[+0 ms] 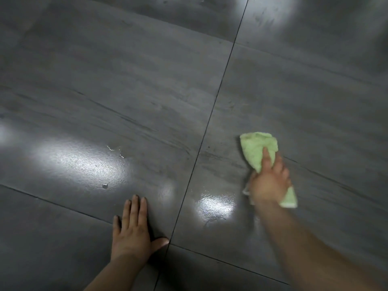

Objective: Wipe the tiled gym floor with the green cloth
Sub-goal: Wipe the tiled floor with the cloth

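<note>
Cloth (257, 151) gripped by right hand (269, 183), floor (126, 91)

Dark grey tiled floor (105, 91), glossy, glare in patches.
Thin dark grout lines (218, 97) split it into large tiles. Left hand (131, 232) lay flat, fingers straight, thumb tip just beside a grout crossing. Green cloth (255, 148) sat bunched on the tile right of the long line, gripped by the right hand (269, 183). A droplet (105, 186) and a wet patch (216, 206) lay near the hands.

One wide-angle camera, worn on the person's head, looks forward and steeply down from close above the glossy dark grey tiled floor (130, 85), which spans the whole view.
</note>
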